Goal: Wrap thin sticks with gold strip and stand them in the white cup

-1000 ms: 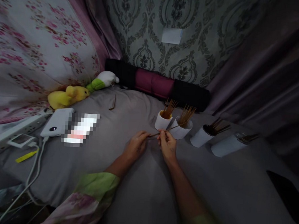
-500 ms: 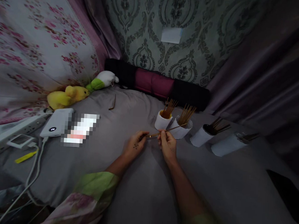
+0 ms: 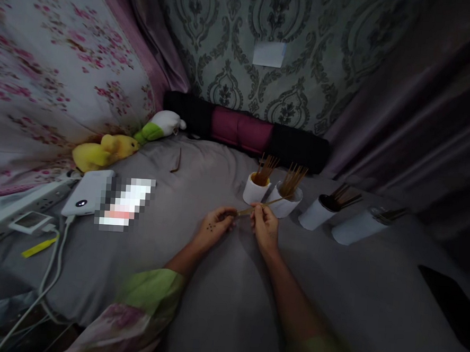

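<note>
Both of my hands are close together over the grey sheet, in front of the white cups. A thin brown stick point(image 3: 274, 202) slants up to the right, its far end crossing in front of a white cup point(image 3: 284, 210). My right hand point(image 3: 264, 229) pinches this stick between thumb and fingers. At its near left end, the fingers of my left hand point(image 3: 215, 228) are closed on it; the very tip is hidden. Similar sticks point(image 3: 292, 181) stand in that cup, and more sticks point(image 3: 265, 171) fill a smaller white cup point(image 3: 256, 192) beside it.
Two tilted white containers with sticks, one nearer point(image 3: 316, 217) and one farther right point(image 3: 357, 230), lie to the right. Leftward are a blurred bright phone point(image 3: 125, 204), a power bank point(image 3: 86, 194), a power strip point(image 3: 22, 208) and plush toys point(image 3: 105, 152). A dark bolster point(image 3: 241, 129) lines the wall.
My left hand's fingers have shifted and curled slightly along the stick's left end. The stick has turned a little in the fingers; my right hand stays nearly in place.
</note>
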Action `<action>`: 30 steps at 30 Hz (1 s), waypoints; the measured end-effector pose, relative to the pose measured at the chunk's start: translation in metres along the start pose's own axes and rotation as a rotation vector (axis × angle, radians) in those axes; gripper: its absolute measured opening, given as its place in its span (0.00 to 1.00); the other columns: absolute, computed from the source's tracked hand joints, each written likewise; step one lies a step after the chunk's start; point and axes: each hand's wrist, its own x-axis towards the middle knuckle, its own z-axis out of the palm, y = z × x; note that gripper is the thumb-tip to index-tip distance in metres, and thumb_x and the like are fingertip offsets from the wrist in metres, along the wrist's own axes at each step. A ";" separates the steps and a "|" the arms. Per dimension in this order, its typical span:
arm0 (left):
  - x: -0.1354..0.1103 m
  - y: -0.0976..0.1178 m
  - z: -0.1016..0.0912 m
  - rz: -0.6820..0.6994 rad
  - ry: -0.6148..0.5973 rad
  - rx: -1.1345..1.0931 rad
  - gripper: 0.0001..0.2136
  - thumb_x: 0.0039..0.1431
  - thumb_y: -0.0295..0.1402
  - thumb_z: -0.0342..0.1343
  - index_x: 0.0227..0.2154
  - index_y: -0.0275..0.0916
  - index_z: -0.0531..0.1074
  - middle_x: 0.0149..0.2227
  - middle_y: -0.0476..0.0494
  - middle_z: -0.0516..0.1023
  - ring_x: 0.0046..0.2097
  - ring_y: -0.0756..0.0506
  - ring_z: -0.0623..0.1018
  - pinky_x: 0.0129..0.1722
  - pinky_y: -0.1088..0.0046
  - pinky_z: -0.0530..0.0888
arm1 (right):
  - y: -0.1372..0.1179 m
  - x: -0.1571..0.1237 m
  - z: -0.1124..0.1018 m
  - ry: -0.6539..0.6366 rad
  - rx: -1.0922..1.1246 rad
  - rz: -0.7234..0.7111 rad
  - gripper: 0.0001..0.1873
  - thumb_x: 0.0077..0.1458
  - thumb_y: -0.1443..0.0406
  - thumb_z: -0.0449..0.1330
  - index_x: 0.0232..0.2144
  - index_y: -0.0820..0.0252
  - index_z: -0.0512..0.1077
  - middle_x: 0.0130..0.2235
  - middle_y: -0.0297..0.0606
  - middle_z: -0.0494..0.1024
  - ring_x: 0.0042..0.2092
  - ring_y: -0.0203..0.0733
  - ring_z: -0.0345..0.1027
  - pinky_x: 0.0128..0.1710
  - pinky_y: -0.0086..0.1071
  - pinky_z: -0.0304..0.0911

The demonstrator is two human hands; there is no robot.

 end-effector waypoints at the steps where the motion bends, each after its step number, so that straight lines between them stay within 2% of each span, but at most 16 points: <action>1: -0.001 0.001 0.000 -0.015 -0.014 -0.025 0.12 0.48 0.29 0.53 0.37 0.32 0.70 0.24 0.48 0.72 0.23 0.54 0.69 0.25 0.77 0.67 | 0.000 0.000 0.000 0.003 -0.004 -0.001 0.19 0.53 0.52 0.50 0.34 0.61 0.67 0.22 0.28 0.62 0.20 0.29 0.53 0.17 0.24 0.51; 10: -0.003 -0.003 -0.001 -0.130 -0.139 -0.272 0.15 0.45 0.25 0.54 0.39 0.30 0.69 0.32 0.41 0.74 0.29 0.51 0.72 0.28 0.75 0.67 | 0.001 0.001 -0.003 -0.021 -0.055 -0.054 0.17 0.55 0.54 0.49 0.34 0.61 0.67 0.21 0.27 0.61 0.20 0.29 0.53 0.19 0.25 0.51; 16: -0.004 -0.001 -0.004 -0.245 -0.248 -0.441 0.15 0.45 0.24 0.57 0.39 0.30 0.68 0.32 0.40 0.75 0.30 0.51 0.73 0.28 0.76 0.68 | 0.001 0.002 -0.006 -0.017 -0.128 -0.086 0.16 0.55 0.55 0.48 0.33 0.60 0.68 0.21 0.28 0.60 0.22 0.30 0.54 0.20 0.25 0.51; 21: -0.005 0.003 -0.005 -0.324 -0.297 -0.500 0.13 0.47 0.23 0.57 0.39 0.30 0.68 0.32 0.39 0.75 0.30 0.51 0.73 0.29 0.77 0.68 | 0.001 0.003 -0.009 -0.014 -0.145 -0.096 0.17 0.55 0.54 0.48 0.32 0.60 0.68 0.20 0.28 0.59 0.22 0.31 0.54 0.21 0.25 0.52; 30: -0.006 0.003 -0.008 -0.378 -0.391 -0.574 0.11 0.50 0.22 0.54 0.39 0.30 0.70 0.34 0.38 0.75 0.31 0.51 0.74 0.31 0.78 0.69 | 0.001 0.006 -0.014 -0.064 -0.135 -0.081 0.16 0.55 0.54 0.48 0.30 0.59 0.67 0.19 0.28 0.58 0.20 0.30 0.51 0.19 0.25 0.49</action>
